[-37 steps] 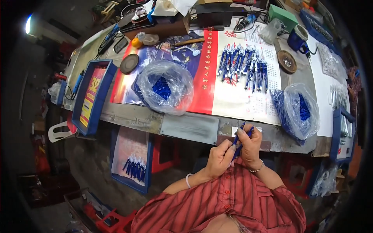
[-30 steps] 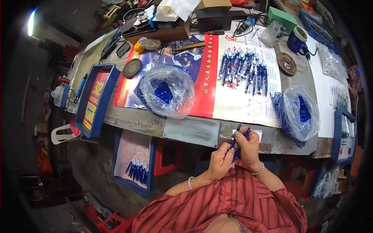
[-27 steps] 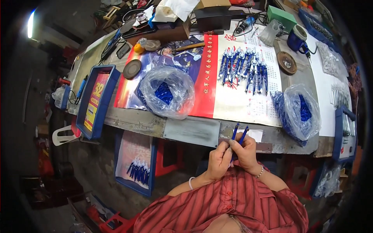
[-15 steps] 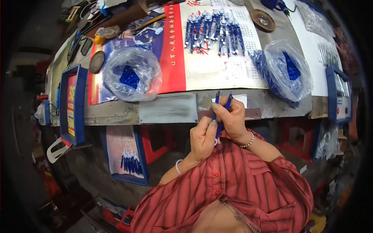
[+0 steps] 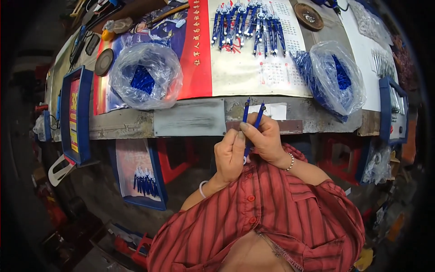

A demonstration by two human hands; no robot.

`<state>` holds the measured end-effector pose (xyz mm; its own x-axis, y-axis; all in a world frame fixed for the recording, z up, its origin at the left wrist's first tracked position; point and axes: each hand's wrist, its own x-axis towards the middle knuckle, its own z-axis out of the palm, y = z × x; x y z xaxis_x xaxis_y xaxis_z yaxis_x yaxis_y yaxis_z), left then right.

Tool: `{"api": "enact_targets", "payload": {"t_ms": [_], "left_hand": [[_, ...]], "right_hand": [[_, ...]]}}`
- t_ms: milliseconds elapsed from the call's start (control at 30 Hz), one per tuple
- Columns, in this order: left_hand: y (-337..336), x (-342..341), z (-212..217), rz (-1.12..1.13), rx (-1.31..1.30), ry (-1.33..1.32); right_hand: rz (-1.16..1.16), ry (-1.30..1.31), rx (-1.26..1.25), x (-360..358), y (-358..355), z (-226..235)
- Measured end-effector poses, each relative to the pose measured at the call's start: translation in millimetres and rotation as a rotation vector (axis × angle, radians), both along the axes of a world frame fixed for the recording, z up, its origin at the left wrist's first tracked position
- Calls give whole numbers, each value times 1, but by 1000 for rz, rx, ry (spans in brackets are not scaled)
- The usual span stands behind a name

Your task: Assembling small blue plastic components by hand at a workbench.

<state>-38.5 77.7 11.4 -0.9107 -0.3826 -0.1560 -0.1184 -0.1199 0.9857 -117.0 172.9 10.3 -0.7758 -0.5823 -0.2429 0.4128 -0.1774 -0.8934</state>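
Note:
Between my hands is a blue drawing compass, its two legs slightly spread and pointing away from me at the table's near edge. My left hand is closed round its lower part, thumb along the leg; a white ring end shows just under the fingers. My right hand pinches the legs higher up with thumb and fingers. The hinge is mostly hidden by the hands. Further off, several similar blue compasses with pale heads lie in a pile on a calendar sheet.
Plastic bags of blue parts stand left and right on the table. Blue trays hang at the left edge and right edge. Below, another blue tray holds several compasses. Red stools stand under the table.
The whole view has shifted a little, so the table sits slightly higher and further left. Both hands keep their hold on the compass, with hardly any change in grip.

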Motion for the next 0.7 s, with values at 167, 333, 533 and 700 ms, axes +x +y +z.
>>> {"api": "enact_targets", "payload": {"t_ms": [167, 333, 533, 700], "left_hand": [[-1, 2, -2, -26, -41, 37], [0, 3, -1, -29, -6, 34], [3, 3, 0, -13, -30, 23], [3, 4, 0, -37, -35, 3]], "right_hand": [[-84, 118, 8, 1, -4, 4], [-99, 95, 15, -2, -6, -1], [-133, 106, 44, -7, -6, 2], [-158, 7, 64, -23, -3, 3]]}}
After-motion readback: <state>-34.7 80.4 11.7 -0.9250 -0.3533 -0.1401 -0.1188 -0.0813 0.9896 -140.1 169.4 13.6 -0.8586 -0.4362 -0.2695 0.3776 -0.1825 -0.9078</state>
